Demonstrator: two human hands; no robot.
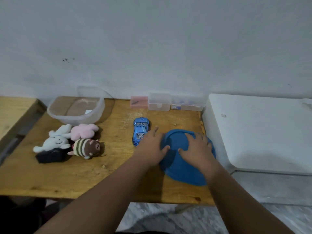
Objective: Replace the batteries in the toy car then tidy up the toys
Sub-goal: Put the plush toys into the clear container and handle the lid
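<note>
Head view. The toy car [141, 130] is found standing on the wooden table [84, 174], near the middle and towards the far side. It cannot be told whether its battery compartment is open or closed, and no loose batteries are made out beside it. The left hand [152, 146] is laid flat with fingers straight, its fingertips just beside the car and its thumb on the left edge of a blue lid [182, 169]. The right hand [196, 146] is spread flat on top of the same lid, and nothing is grasped by it. The plush toys [82, 146] are heaped on the table at the left, outside the clear tub [76, 110] beyond them, which is seen uncovered. Small plastic boxes [168, 102] are lined along the far edge.

Assessment: the battery change cannot be confirmed as done. The tidying is judged not yet begun.
</note>
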